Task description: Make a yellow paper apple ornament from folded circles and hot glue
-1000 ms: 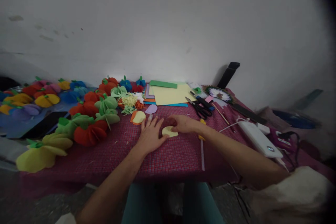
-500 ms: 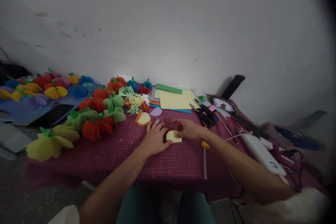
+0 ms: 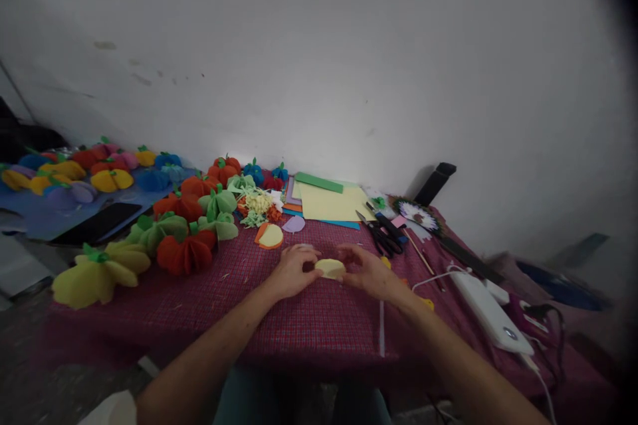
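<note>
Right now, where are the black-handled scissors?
In the head view, the black-handled scissors lie right of centre on the checked cloth, just beyond the right hand and by the near right corner of the pale yellow sheet.

1 white sleeve (left), teal trousers

This looks like a small craft workspace against a bare, marked wall in the upper half of the frame. The desk, under a checked cloth, carries black-handled scissors and stacked coloured sheets at centre, a power bank-like white box at lower right, and many pumpkin-shaped decorations at left.
</note>
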Motion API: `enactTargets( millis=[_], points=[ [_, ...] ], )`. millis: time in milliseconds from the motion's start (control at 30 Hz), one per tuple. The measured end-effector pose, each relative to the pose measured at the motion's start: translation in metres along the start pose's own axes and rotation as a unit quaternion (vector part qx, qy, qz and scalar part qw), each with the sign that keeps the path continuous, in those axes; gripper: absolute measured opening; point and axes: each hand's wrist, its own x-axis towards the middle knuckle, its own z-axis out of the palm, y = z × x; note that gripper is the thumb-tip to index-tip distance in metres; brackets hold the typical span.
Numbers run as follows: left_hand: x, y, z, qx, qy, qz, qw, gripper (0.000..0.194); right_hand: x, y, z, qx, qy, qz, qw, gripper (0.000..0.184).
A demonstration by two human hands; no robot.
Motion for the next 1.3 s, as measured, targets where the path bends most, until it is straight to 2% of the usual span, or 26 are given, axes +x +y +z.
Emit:
enactTargets(
  millis=[100, 200, 333, 433, 533, 667, 833, 1067, 1200, 1300],
  points=[
    [0.005, 0.009, -0.007, -0.067, 0.004, -0.009, 0.998, 0.013, -0.004, -0.003, 0.002, 0.086, -0.006, 0.035, 0.996, 0.048],
    [0.011, 0.025, -0.013, -0.130, -0.007, -0.035, 0.991, 0.015, -0.007, -0.014, 0.002, 0.162, 0.022, 0.044, 0.986, 0.036],
    [0.023, 0.042, -0.013, -0.286, -0.048, -0.071, 0.954, 0.027, -0.009, -0.031, -0.004, 0.191, 0.091, 0.016, 0.977, 0.029],
    [0.032, 0.045, -0.010, -0.355, -0.044, -0.084, 0.930, 0.031, -0.009, -0.036, -0.008, 0.200, 0.115, 0.004, 0.973, 0.035],
    [0.039, 0.046, -0.008, -0.375, -0.025, -0.090, 0.922, 0.033, -0.004, -0.034, -0.008, 0.226, 0.111, 0.000, 0.968, 0.041],
    [0.046, 0.048, -0.008, -0.414, 0.010, -0.118, 0.902, 0.035, 0.008, -0.033, -0.008, 0.253, 0.128, -0.018, 0.959, 0.032],
    [0.057, 0.043, -0.006, -0.429, 0.042, -0.129, 0.893, 0.032, 0.021, -0.032, -0.013, 0.269, 0.142, -0.010, 0.953, 0.034],
    [0.063, 0.031, 0.001, -0.411, 0.050, -0.156, 0.897, 0.031, 0.029, -0.020, -0.010, 0.193, 0.159, -0.001, 0.968, 0.019],
    [0.062, 0.022, 0.004, -0.393, 0.042, -0.145, 0.907, 0.026, 0.030, -0.017, -0.008, 0.154, 0.159, 0.005, 0.975, 0.027],
    [0.061, 0.017, 0.002, -0.385, 0.023, -0.144, 0.911, 0.029, 0.028, -0.017, -0.010, 0.142, 0.147, 0.016, 0.979, 0.034]
  ],
)
